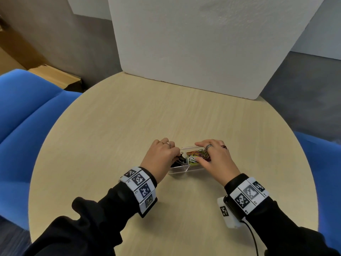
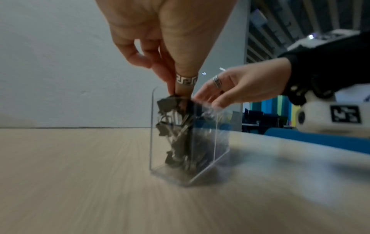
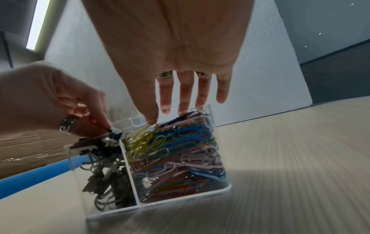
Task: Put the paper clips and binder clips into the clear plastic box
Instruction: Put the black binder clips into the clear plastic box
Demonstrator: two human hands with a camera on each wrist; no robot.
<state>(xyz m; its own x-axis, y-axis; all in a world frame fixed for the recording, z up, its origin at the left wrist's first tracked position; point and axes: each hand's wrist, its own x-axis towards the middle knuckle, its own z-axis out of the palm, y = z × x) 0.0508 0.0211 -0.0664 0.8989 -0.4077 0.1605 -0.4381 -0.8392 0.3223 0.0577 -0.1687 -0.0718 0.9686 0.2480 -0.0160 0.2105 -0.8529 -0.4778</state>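
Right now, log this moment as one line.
left hand: pinching binder clips in clear plastic box | right hand: open, touching paper clips

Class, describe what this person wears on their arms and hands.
Both arms have black sleeves. Each wrist carries a band of white blocks with black square code markers. The right wrist's white camera unit trails a black cable. The left hand and right hand wear rings; one is a patterned band.
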